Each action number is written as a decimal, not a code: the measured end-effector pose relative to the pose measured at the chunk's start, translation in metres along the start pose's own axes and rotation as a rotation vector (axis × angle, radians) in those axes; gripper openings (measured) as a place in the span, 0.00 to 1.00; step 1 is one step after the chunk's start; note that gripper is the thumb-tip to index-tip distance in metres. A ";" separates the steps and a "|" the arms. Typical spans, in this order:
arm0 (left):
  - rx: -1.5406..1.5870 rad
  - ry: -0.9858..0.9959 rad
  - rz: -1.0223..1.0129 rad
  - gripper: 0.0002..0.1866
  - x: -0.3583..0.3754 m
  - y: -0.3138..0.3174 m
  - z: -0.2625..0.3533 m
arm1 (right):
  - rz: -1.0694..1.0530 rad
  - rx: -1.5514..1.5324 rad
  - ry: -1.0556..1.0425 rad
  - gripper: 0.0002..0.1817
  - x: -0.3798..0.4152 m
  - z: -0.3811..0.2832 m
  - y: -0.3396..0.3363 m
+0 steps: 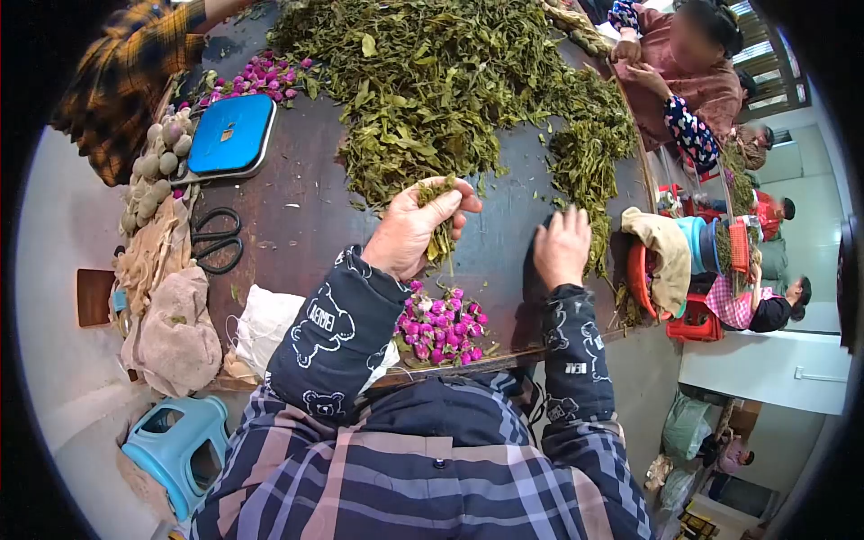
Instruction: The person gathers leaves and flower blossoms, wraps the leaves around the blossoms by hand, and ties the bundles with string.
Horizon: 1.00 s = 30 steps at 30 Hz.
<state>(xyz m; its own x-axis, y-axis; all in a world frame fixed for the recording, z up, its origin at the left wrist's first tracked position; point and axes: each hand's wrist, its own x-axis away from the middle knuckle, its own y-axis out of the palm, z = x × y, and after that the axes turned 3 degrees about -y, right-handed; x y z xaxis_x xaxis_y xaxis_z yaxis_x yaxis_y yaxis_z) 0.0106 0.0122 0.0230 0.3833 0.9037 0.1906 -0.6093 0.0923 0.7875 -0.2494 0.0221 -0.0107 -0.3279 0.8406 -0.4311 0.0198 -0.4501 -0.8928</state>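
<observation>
My left hand [405, 232] is closed around a small bunch of dried leaves [440, 241], held over the table between the leaf heap and the flowers. My right hand [562, 250] lies low over the table with its fingers stretched out, the fingertips at the edge of a smaller strip of green leaves [589, 166]. A large heap of dried green leaves [423, 99] spreads across the far middle of the table. Below my left hand, a small pile of pink dried flower buds [443, 328] sits near the front edge.
On the left are a blue-topped scale [232, 135], black scissors [216, 239], more pink buds [261, 79], strung round beige pods [153, 171] and cloths [177, 324]. A blue stool [175, 450] stands below. Co-workers sit across and right, beside an orange tub [640, 274].
</observation>
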 end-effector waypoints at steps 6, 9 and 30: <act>-0.089 -0.081 -0.144 0.07 0.002 -0.005 0.001 | 0.002 -0.615 0.218 0.10 -0.042 -0.032 -0.056; -0.121 -0.136 -0.186 0.08 0.007 -0.004 0.002 | -0.047 -1.050 0.169 0.07 -0.055 -0.061 -0.074; -0.379 -0.332 -0.367 0.10 0.014 0.002 0.019 | 0.018 -0.560 0.269 0.07 -0.075 -0.030 -0.085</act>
<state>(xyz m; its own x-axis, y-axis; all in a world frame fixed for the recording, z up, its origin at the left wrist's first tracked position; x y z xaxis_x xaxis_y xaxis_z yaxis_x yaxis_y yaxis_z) 0.0276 0.0171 0.0380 0.7727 0.6124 0.1669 -0.5777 0.5694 0.5849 -0.1979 0.0062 0.0938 -0.0751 0.9137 -0.3994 0.5399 -0.2995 -0.7867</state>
